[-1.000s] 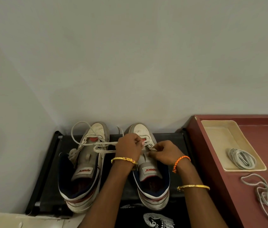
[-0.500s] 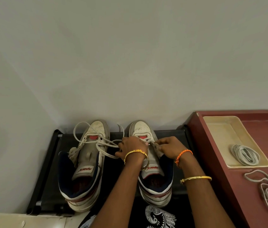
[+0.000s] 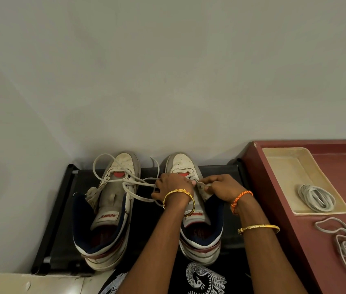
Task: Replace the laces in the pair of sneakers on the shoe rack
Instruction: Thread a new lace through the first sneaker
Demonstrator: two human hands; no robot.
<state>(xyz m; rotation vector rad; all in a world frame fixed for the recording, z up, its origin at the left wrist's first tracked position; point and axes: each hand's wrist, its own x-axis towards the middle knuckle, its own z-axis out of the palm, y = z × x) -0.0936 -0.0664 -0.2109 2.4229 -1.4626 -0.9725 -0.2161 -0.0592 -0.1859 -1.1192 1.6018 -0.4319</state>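
Against a plain wall, the black shoe rack carries two sneakers, toes toward twelve o'clock. Both hands' grips pinch the lace over the right sneaker: left hand, right hand.

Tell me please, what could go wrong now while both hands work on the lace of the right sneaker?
1. The lace trails across the left sneaker; a hard pull from the left hand may snag there.
2. The right hand pinches near the right sneaker eyelets, so the lace end might slip free.
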